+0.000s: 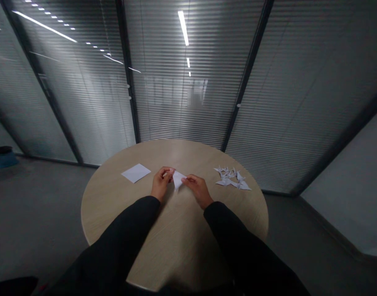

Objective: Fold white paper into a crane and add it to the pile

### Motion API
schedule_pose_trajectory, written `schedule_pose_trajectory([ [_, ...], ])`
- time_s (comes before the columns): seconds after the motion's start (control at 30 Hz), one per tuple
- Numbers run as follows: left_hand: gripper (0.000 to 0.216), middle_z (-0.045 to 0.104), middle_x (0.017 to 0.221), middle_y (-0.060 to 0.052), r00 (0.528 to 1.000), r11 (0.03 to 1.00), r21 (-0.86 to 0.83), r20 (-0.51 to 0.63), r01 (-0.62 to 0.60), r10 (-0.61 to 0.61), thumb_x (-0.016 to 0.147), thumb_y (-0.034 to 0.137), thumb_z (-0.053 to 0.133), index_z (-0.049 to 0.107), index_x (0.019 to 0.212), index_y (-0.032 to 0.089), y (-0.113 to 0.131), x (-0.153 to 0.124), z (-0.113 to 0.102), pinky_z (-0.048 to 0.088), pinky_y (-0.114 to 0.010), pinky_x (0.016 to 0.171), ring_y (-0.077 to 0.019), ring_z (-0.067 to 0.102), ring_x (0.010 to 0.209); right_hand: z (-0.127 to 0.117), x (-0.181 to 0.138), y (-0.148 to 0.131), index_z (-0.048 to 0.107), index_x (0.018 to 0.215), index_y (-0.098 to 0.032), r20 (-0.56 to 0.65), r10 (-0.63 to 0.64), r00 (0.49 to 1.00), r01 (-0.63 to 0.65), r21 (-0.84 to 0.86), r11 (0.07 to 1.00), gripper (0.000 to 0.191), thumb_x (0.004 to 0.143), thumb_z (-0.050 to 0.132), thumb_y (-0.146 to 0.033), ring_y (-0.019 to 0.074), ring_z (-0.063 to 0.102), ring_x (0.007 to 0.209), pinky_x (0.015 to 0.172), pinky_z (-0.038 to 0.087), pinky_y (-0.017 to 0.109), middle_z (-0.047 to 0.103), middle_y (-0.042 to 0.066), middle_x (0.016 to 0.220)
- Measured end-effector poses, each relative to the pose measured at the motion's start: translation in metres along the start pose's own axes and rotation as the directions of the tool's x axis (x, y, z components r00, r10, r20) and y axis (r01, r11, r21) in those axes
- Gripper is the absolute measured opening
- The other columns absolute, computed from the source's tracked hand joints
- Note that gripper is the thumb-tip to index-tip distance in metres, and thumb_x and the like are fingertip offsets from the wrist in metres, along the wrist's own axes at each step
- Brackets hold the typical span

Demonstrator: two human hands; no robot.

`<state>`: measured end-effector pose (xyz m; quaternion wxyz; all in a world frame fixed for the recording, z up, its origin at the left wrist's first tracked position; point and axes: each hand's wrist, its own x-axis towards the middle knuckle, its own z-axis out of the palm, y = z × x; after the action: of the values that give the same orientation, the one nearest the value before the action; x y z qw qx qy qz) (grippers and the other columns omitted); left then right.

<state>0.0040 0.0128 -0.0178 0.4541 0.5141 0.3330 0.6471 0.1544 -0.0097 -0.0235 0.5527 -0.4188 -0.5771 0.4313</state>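
Note:
Between my two hands is a small piece of folded white paper, roughly triangular with a point toward me. My left hand pinches its upper left edge with thumb and fingers. On the other side, my right hand grips the right corner between thumb and forefinger. Flat on the table to the left lies white paper; whether it is one sheet or a stack I cannot tell. Several folded white paper cranes sit in a cluster to the right.
The round wooden table carries all the paper. Behind it stands a glass partition with blinds and dark frames. A blue bin is on the floor at the far left, and a pale wall rises at the right.

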Motion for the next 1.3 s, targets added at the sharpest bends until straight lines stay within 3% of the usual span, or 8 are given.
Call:
schedule_pose_trajectory([
  [0.27, 0.037, 0.059, 0.075, -0.001, 0.998, 0.997, -0.034, -0.024, 0.062, -0.063, 0.062, 0.048, 0.073, 0.063, 0.078, 0.016, -0.004, -0.003, 0.004, 0.050, -0.025, 0.055, -0.0135, 0.058, 0.065, -0.002, 0.005, 0.004, 0.069, 0.067, -0.017, -0.065, 0.070, 0.995, -0.066, 0.054, 0.996, 0.032, 0.057, 0.077, -0.046, 0.0206, 0.065, 0.068, 0.070, 0.049, 0.032, 0.071, 0.003, 0.070],
  [0.47, 0.038, 0.058, 0.074, -0.001, 0.996, 0.997, -0.002, -0.044, 0.077, -0.077, 0.062, 0.049, 0.073, 0.062, 0.078, 0.016, -0.008, -0.002, 0.003, 0.051, -0.023, 0.054, -0.0139, 0.059, 0.068, 0.002, 0.003, 0.007, 0.068, 0.068, -0.016, 0.008, 0.156, 0.988, -0.155, 0.187, 0.970, 0.037, 0.055, 0.079, -0.048, 0.0194, 0.065, 0.071, 0.074, 0.051, 0.033, 0.071, 0.005, 0.074],
  [0.63, 0.035, 0.059, 0.074, -0.001, 0.995, 0.998, 0.027, -0.083, 0.051, -0.049, 0.065, 0.047, 0.071, 0.063, 0.078, 0.016, -0.006, -0.002, 0.003, 0.050, -0.021, 0.053, -0.0125, 0.058, 0.065, 0.005, 0.001, 0.009, 0.070, 0.074, -0.013, 0.096, 0.197, 0.976, -0.212, 0.175, 0.962, 0.040, 0.058, 0.077, -0.049, 0.0179, 0.065, 0.072, 0.076, 0.051, 0.033, 0.071, 0.007, 0.077],
  [0.93, 0.036, 0.058, 0.072, -0.001, 0.989, 0.998, 0.059, -0.147, 0.002, 0.006, 0.064, 0.050, 0.071, 0.063, 0.076, 0.016, -0.005, -0.001, 0.004, 0.051, -0.023, 0.052, -0.0141, 0.059, 0.065, 0.006, 0.003, 0.007, 0.070, 0.069, -0.017, 0.044, 0.136, 0.990, -0.140, 0.125, 0.982, 0.034, 0.054, 0.079, -0.046, 0.0187, 0.065, 0.070, 0.075, 0.050, 0.033, 0.072, 0.003, 0.072],
  [1.13, 0.035, 0.057, 0.073, -0.001, 0.978, 0.997, 0.083, -0.205, -0.011, 0.028, 0.067, 0.050, 0.069, 0.062, 0.075, 0.017, -0.003, 0.001, 0.003, 0.051, -0.022, 0.051, -0.0127, 0.058, 0.064, 0.013, -0.002, 0.004, 0.072, 0.074, -0.016, 0.118, 0.182, 0.976, -0.196, 0.117, 0.974, 0.035, 0.055, 0.079, -0.045, 0.0218, 0.067, 0.075, 0.078, 0.049, 0.036, 0.073, 0.005, 0.073],
  [1.3, 0.036, 0.057, 0.075, -0.001, 0.981, 0.998, 0.057, -0.196, -0.004, 0.016, 0.067, 0.051, 0.069, 0.061, 0.076, 0.017, -0.003, 0.001, -0.001, 0.051, -0.022, 0.052, -0.0134, 0.059, 0.066, 0.016, -0.002, 0.002, 0.072, 0.069, -0.017, 0.097, 0.185, 0.978, -0.196, 0.122, 0.973, 0.030, 0.055, 0.080, -0.042, 0.0218, 0.068, 0.073, 0.080, 0.049, 0.036, 0.073, 0.005, 0.072],
])
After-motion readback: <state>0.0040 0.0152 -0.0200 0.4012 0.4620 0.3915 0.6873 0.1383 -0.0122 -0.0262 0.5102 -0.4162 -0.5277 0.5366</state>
